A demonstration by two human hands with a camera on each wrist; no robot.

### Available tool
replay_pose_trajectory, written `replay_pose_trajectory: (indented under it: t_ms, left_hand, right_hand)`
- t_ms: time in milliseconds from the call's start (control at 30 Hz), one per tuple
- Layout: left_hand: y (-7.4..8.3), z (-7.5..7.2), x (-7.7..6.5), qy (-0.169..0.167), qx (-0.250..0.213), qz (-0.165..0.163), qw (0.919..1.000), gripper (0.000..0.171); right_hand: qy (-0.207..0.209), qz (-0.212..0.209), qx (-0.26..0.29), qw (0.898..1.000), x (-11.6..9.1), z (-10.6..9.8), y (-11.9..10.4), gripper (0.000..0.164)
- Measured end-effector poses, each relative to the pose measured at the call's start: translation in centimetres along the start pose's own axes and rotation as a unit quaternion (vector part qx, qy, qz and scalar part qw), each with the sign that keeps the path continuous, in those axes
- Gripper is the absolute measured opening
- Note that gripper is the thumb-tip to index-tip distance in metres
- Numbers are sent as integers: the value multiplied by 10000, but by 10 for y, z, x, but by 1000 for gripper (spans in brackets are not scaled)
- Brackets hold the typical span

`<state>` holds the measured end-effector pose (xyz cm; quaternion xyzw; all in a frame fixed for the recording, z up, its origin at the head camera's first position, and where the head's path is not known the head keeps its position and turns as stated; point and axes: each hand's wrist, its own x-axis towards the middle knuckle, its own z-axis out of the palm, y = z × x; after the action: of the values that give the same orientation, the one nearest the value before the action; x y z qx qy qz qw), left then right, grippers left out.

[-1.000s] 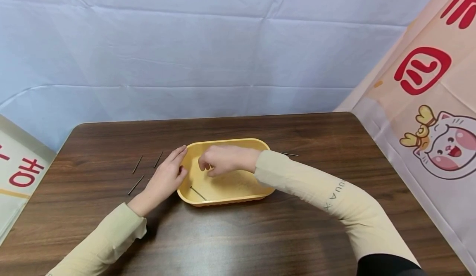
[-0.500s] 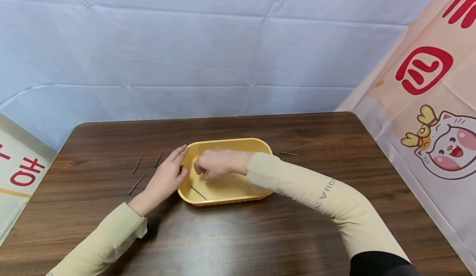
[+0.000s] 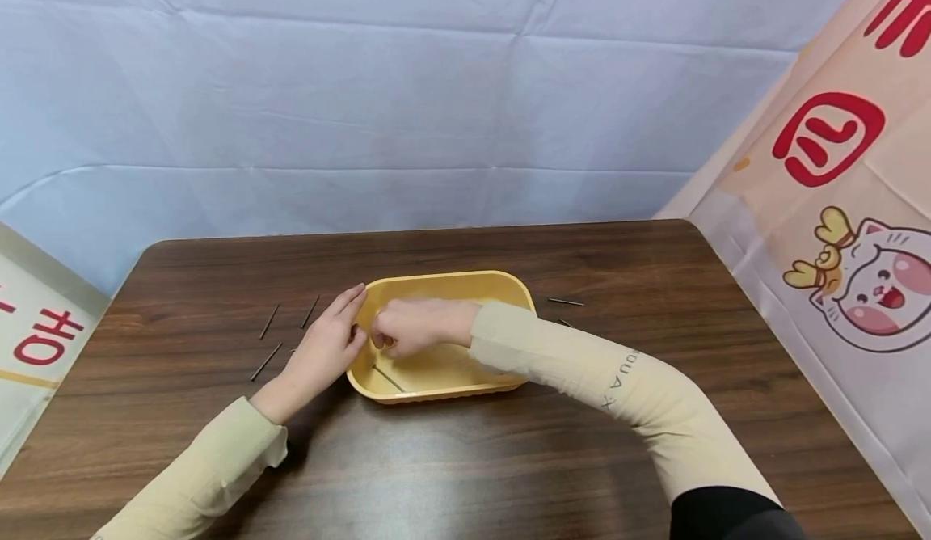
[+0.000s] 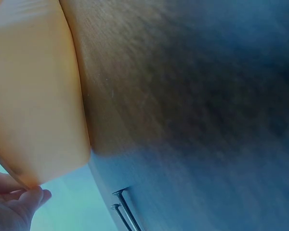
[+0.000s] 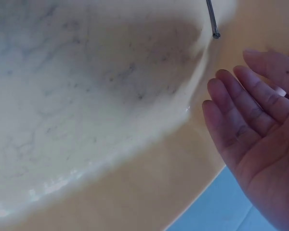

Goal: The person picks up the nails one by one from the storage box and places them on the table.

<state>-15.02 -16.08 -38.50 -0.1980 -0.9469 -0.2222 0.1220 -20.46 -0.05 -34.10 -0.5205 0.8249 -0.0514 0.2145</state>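
A yellow plastic tray [image 3: 447,370] with rounded corners sits on the table. My left hand [image 3: 330,342] grips its left rim; in the left wrist view the fingertips [image 4: 33,195] pinch the edge of the wall. Inside the tray, my right hand [image 3: 418,326] reaches down toward the left end with its fingers bent loosely. The right wrist view shows the palm and relaxed fingers [image 5: 226,91], nothing visible in them, beside the tray wall. One thin dark nail [image 3: 388,378] lies in the tray's front left corner, close to the right fingers. The right thumb is mostly hidden.
Several loose nails lie on the brown wooden table [image 3: 465,459] left of the tray, one nail [image 3: 266,361] nearest the left wrist. Another nail [image 3: 566,301] lies right of the tray, with one partly behind the right sleeve. A pale cloth [image 3: 407,120] hangs behind the table.
My right hand has moved left and slightly toward me inside the tray, near the left wall. A second nail right of the tray has come into view. The left hand stays put.
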Motion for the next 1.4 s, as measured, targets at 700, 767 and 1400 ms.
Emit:
replay_pose_trajectory:
  t_ms: [700,767,1400]
  left_hand:
    - [0,0,-1,-68,-67,-63,9999,47]
    - [0,0,-1,-72,-73,-50,9999,47]
    - [0,-1,-1,-17,-113,9,9999,48]
  right_hand:
    - [-425,606,-375,9966,13,16,-9,23]
    - [-441,598,-390,9965,14,16,-11,23]
    - [-428,613,-594,9954,20,20,-14,20]
